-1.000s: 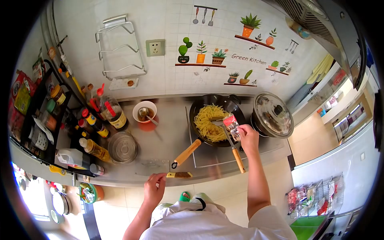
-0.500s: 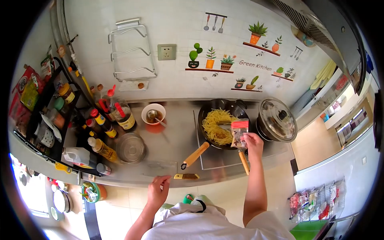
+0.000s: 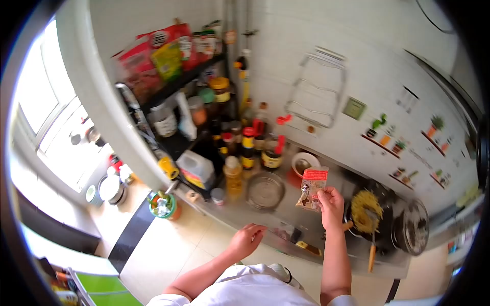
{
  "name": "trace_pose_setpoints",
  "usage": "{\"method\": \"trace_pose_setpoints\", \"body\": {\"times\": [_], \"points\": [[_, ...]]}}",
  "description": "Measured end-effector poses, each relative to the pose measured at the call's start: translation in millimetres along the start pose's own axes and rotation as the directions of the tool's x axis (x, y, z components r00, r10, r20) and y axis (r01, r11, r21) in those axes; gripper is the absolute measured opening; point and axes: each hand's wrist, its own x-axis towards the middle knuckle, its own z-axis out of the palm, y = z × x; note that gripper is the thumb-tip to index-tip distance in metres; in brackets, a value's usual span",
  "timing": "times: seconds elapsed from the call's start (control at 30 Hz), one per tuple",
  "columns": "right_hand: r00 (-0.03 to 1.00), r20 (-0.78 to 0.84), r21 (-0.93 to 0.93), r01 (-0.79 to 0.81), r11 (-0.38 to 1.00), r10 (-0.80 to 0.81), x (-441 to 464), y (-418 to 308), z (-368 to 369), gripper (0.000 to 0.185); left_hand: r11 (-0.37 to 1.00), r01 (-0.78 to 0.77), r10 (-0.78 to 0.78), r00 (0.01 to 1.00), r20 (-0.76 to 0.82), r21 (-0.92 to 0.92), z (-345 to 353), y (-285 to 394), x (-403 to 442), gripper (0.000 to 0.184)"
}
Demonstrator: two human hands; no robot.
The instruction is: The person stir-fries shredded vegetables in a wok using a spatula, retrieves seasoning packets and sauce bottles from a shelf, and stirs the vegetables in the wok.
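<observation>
My right hand (image 3: 333,206) pinches a small clear zip-top packet (image 3: 311,191) with a red top strip, held up over the counter. Its contents are brownish and too small to name. My left hand (image 3: 247,240), fingers loosely curled, hovers by the counter's front edge and holds nothing visible. Farther right sits a black wok (image 3: 389,224) of pale yellow shreds (image 3: 366,208) that look like potato. A wooden-handled turner (image 3: 372,257) rests in it. Behind the packet stands a white bowl (image 3: 302,159) with a spoon, partly hidden.
A round metal pan (image 3: 265,191) stands beside an oil bottle (image 3: 233,176) and several sauce bottles. Left of them is a black rack (image 3: 176,145) of jars and bags. A glass-lidded pot (image 3: 412,227) is right of the wok. A yellow-brown flat tool (image 3: 308,248) lies at the counter edge.
My view has swung left toward the rack. The packet, still in my right hand, has moved from over the wok to near the bowl. My left hand stays by the counter edge.
</observation>
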Motion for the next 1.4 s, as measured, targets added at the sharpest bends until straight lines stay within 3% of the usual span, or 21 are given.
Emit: {"method": "trace_pose_setpoints", "body": {"times": [0.17, 0.23, 0.27, 0.43, 0.6, 0.93, 1.17, 1.4], "points": [[0.964, 0.262, -0.045, 0.064, 0.997, -0.05, 33, -8, 134, 0.009, 0.999, 0.038, -0.039, 0.994, -0.101, -0.008, -47, -27, -13, 0.018], [0.926, 0.35, 0.029, 0.14, 0.99, -0.142, 49, 6, 185, 0.011, 0.997, 0.06, -0.067, 0.984, -0.167, -0.047, -68, -35, -18, 0.018], [0.93, 0.355, 0.035, 0.086, 0.996, -0.093, 55, 11, 209, 0.011, 0.997, 0.057, -0.065, 0.983, -0.173, -0.046, -78, -40, -21, 0.018], [0.874, 0.409, 0.005, 0.287, 0.958, -0.264, 80, 37, 318, 0.013, 0.991, 0.131, -0.136, 0.935, -0.327, -0.037, -129, -63, -36, 0.016], [0.868, 0.387, -0.035, 0.351, 0.936, -0.311, 93, 73, 387, 0.014, 0.98, 0.196, -0.199, 0.912, -0.359, -0.047, -162, -81, -43, 0.015], [0.851, 0.451, -0.254, 0.411, 0.876, -0.269, 102, 88, 430, 0.016, 0.975, 0.199, -0.221, 0.902, -0.37, -0.098, -179, -100, -42, 0.016], [0.809, 0.537, -0.441, 0.512, 0.737, -0.241, 102, 78, 430, 0.018, 0.974, 0.199, -0.226, 0.908, -0.354, -0.111, -180, -104, -36, 0.016], [0.739, 0.485, -0.392, 0.661, 0.64, -0.467, 84, 55, 402, 0.018, 0.977, 0.191, -0.212, 0.917, -0.339, -0.096, -182, -110, -35, 0.016]]}}
